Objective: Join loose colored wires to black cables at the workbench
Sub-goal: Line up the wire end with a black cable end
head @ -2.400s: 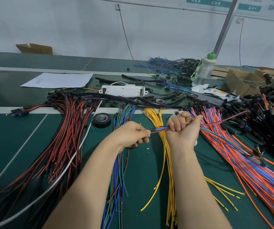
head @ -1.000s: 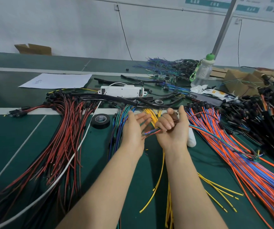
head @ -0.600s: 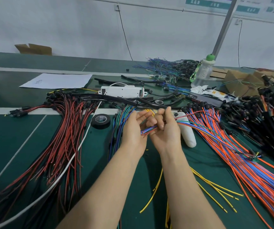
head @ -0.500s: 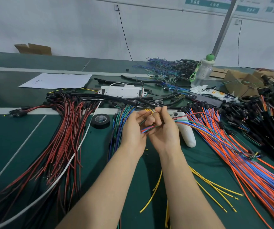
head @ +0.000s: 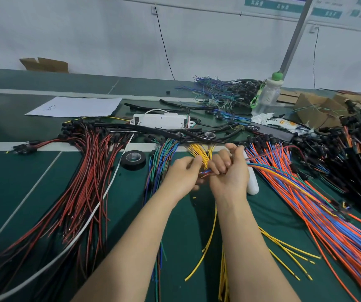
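Above the green worktop [head: 22, 182], the right hand [head: 229, 174] has its grip curled tight round a thin bundle of colored wires [head: 205, 171] that runs off rightward, toward the heap of black cables [head: 360, 166]. The left hand [head: 183, 176] pinches the bundle's blurred ends — seemingly between thumb and fingertips.

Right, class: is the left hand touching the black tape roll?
Apart. Head view: multicoloured wires lie between the left hand and the black tape roll.
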Motion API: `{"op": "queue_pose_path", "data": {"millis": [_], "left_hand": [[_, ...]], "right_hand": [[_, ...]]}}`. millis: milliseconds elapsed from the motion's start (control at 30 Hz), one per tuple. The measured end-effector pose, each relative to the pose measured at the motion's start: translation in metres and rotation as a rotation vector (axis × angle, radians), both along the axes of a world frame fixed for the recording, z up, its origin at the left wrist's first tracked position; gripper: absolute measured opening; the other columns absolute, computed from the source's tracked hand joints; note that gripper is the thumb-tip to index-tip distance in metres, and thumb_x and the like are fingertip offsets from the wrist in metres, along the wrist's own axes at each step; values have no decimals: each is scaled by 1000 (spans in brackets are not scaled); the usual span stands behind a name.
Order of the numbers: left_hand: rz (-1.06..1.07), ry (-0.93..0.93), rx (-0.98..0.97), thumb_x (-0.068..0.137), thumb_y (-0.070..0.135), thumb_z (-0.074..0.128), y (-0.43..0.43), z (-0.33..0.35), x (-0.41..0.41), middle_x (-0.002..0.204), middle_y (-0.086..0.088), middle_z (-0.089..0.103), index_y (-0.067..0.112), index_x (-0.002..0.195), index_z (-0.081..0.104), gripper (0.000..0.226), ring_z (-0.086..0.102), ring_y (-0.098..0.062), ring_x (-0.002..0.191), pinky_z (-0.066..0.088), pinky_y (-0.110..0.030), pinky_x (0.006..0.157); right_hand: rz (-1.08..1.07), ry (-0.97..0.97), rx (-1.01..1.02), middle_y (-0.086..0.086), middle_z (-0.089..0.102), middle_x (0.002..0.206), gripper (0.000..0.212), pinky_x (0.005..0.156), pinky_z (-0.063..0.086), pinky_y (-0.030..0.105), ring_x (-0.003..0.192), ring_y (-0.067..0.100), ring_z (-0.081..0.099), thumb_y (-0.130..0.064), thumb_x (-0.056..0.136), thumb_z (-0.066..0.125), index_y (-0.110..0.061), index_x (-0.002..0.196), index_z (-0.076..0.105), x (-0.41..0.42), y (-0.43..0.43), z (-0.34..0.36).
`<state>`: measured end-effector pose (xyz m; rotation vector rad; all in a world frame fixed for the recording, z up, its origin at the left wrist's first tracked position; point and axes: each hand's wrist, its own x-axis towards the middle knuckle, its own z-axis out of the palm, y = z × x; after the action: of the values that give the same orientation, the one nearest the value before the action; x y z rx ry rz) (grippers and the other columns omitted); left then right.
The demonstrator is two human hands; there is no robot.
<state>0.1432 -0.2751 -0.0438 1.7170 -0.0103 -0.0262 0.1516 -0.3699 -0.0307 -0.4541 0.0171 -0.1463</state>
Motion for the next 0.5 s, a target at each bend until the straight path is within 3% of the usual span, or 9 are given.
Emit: {"op": "queue_pose_path", "data": {"millis": [33,100,167,233,300,400,500], "left_hand": [[-12,-2,32,100,34,40,0,1,-1,84,-3,65,17,87,59,29,64,-11,67,55,-27,64],[72,-13,56,100,35,37,-4,1,1,94,-8,65,14,91,60,33,64,-19,84,55,-37,80],[168,74,-201,101,32,35,-13,4,3,98,-9,63,12,95,60,32,60,-23,93,50,-38,86],[217,158,-447,101,29,35,-24,7,3,83,-7,61,8,98,59,32,57,-20,83,45,-33,79],[236,159,-429,101,28,35,-31,6,3,76,-5,57,6,103,59,32,53,-20,80,42,-33,78],[262,61,-348,98,24,41,-27,8,11,87,1,58,15,98,56,18,54,-15,87,42,-33,83],[417,-41,-303,94,17,50,-5,16,43,86,-3,57,11,95,55,7,53,-16,79,48,-31,76]], "right_hand": [[-14,-2,-2,-9,22,41,40,32,14,17,31,4,18,-36,104,29,-14,75,45,0,-3,0],[-12,-7,4,-8,22,40,44,31,15,17,31,4,18,-39,104,28,-14,72,46,-1,-3,0],[11,4,17,-8,23,40,46,32,15,18,30,5,19,-40,104,30,-13,70,46,-2,6,1],[35,33,33,-7,24,40,47,40,20,21,31,6,19,-40,103,33,-12,68,47,-3,16,0],[40,53,56,-6,24,40,49,44,22,22,31,7,20,-41,102,35,-12,64,48,-2,18,0],[-4,61,72,-7,22,38,50,32,16,17,29,6,19,-45,101,35,-13,63,45,-1,4,-2],[-65,39,13,-7,19,40,56,32,14,17,31,6,16,-48,101,31,-14,59,47,0,-8,-5]]}}
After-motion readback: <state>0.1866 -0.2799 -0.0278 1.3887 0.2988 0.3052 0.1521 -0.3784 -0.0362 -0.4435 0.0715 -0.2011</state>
